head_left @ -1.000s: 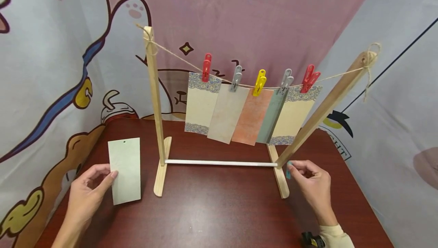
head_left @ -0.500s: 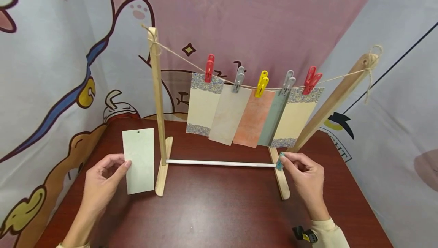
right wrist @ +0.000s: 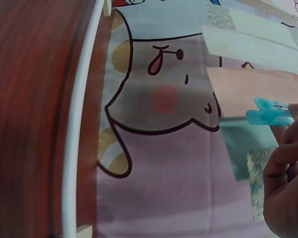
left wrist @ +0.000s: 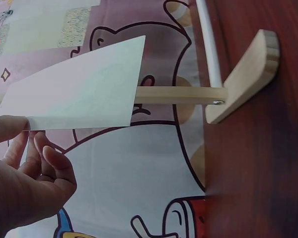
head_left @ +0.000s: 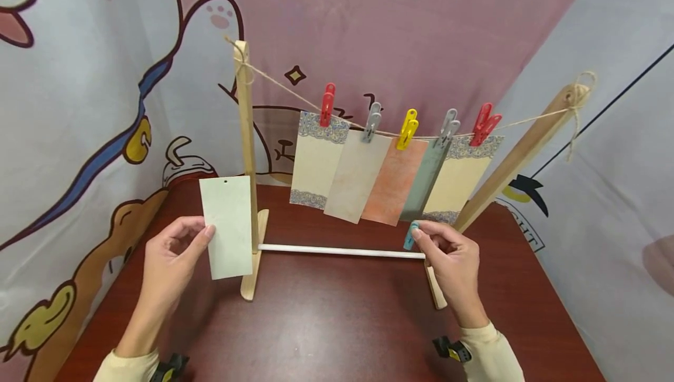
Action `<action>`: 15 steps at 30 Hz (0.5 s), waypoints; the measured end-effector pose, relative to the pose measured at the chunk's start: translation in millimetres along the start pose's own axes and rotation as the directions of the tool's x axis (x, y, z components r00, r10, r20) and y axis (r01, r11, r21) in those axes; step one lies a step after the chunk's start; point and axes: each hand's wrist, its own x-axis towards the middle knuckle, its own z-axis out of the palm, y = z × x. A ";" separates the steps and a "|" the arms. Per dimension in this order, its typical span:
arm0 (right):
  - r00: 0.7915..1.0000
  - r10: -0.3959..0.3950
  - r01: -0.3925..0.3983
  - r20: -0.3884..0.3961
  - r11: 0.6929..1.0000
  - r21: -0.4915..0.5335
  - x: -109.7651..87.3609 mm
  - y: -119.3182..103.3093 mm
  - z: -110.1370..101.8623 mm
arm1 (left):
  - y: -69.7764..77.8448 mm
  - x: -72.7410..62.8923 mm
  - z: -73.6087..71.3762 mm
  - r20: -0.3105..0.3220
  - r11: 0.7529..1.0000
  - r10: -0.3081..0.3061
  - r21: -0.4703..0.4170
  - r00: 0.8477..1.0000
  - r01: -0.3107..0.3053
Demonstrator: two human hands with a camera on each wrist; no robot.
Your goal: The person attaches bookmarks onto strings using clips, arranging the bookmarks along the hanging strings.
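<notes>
My left hand pinches a pale green paper card by its left edge. The card stands upright, with a small hole near its top, in front of the rack's left post. Between thumb and fingers of my right hand is a teal clothespin, held below the hanging cards. A twine line runs between the two posts. From it hang several cards, among them an orange card under a yellow clothespin and a patterned card under a red clothespin.
A white rod joins the rack's wooden feet, such as the left foot, on the dark red table. The right post leans outward. A printed curtain hangs close behind. Each wrist wears a black strap.
My left hand has carried the pale green card up and to the right, in front of the left post. My right hand has brought the teal clothespin up and to the left.
</notes>
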 end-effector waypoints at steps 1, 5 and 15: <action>1.000 0.001 -0.001 -0.003 1.000 0.008 1.1 -1.6 2.3 | 1.6 1.3 0.7 0.001 1.000 0.004 -0.004 1.000 -0.004; 1.000 -0.027 0.027 -0.009 0.999 0.029 5.6 -8.8 11.4 | 7.9 6.3 3.8 0.007 0.999 0.028 -0.023 1.000 -0.028; 0.991 -0.125 0.122 0.038 0.990 0.077 23.3 -30.6 37.7 | 20.7 16.3 14.6 0.007 0.986 0.094 -0.137 0.996 -0.092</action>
